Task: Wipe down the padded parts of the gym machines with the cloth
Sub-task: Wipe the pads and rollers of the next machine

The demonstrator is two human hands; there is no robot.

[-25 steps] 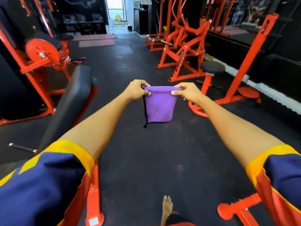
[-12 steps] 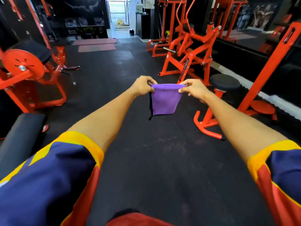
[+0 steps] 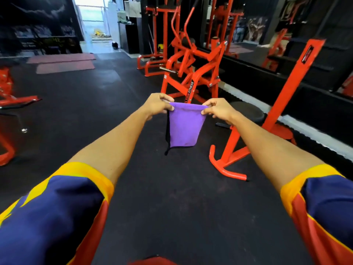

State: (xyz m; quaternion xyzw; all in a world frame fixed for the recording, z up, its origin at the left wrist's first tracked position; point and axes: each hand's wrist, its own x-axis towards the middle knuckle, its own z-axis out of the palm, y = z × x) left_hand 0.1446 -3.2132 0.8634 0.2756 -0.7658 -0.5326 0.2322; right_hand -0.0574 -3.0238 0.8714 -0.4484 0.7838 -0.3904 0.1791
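From the head camera, both arms reach straight out over the dark rubber floor [image 3: 172,197]. The left grip [image 3: 158,106] and the right grip [image 3: 217,110] each pinch one top corner of the purple cloth [image 3: 184,127], fingers and thumbs curled over its upper hem. The cloth is held in mid-air between them, touching no machine. I judge this to be the readying step: the cloth is being held out or squared up and no wiping is under way, since no pad is in contact with it. The nearest padded part looks to be the round black seat pad [image 3: 248,111] on the orange frame [image 3: 275,104], just beyond the right wrist and partly hidden by it. The next move would call for stepping or turning towards that pad, bunching the cloth into one grip and laying its flat face on the padding. The cloth's top hem runs level from left to right, pulled fairly straight. Its long axis hangs near vertical, the broad face towards the camera. It narrows downward, and the black-edged lower end points at the floor, drifting a little left.
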